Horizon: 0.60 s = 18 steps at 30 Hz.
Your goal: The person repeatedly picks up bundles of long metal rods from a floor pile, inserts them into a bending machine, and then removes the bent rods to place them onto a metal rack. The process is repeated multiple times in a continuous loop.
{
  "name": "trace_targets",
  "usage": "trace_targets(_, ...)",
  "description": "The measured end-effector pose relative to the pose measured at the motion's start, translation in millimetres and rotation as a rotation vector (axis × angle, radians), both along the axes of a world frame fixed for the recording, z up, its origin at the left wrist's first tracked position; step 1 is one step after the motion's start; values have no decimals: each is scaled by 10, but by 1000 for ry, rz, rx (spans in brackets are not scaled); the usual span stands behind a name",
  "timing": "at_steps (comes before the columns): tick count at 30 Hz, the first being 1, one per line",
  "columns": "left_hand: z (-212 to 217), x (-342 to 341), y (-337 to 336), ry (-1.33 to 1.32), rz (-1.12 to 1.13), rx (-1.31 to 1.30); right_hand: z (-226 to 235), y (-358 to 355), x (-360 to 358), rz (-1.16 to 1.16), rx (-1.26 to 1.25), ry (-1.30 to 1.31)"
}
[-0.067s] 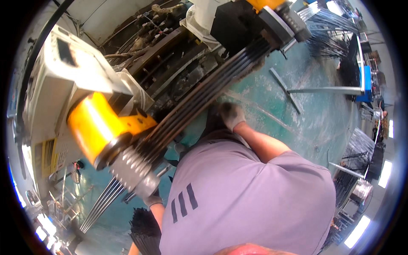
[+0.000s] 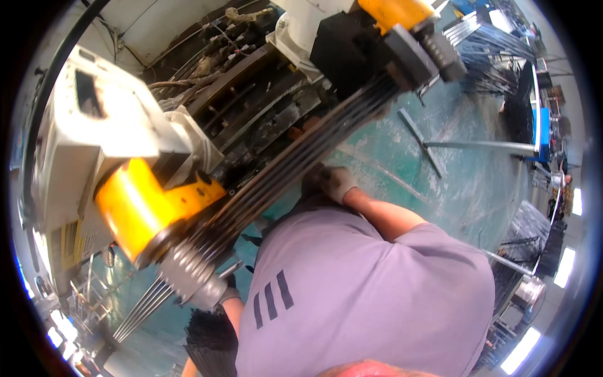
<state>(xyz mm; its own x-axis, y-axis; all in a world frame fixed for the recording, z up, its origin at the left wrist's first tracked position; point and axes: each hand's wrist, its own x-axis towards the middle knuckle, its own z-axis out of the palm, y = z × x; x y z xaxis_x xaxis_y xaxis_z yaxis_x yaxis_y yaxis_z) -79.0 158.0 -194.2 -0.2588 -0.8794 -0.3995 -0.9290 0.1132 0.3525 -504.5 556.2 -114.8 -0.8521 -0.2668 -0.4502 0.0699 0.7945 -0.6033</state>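
Note:
My right hand (image 2: 339, 183), in a pale glove with dark fingertips, is low by my dark trouser leg. Its fingers blur into the dark cloth, so what they hold, if anything, does not show. Beside the ribbed silver roller (image 2: 191, 273) is my left hand (image 2: 231, 293), also gloved. Its fingers are mostly hidden, near a short metal rod (image 2: 231, 269) that sticks out there. Several long dark metal bars (image 2: 301, 147) run side by side in front of me, passing through the yellow-armed heads at both ends.
A white machine housing (image 2: 103, 119) with a yellow arm (image 2: 135, 201) stands at left. Another yellow head (image 2: 396, 12) is at far right. A bundle of dark rods (image 2: 210, 339) lies near my left forearm. A metal T-shaped stand (image 2: 477, 146) rests on the green floor.
The view has shifted slightly, so the machine and bars sit a little lower. My right hand appears slightly further left and lower; my left hand stays beside the roller.

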Motion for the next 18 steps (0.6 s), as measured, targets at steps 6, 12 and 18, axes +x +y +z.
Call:
trace_targets(6, -7, -1601, 1401, 336, -280, 361, -654, 428, -872, 427, -52, 173)
trace_targets(12, 157, -1977, 1733, 531, -338, 496, -933, 724, -1019, 579, 1, 207)
trace_targets(18, 220, -1663, 1238, 716, 426, 787, -276, 791, -780, 206, 199, -268)
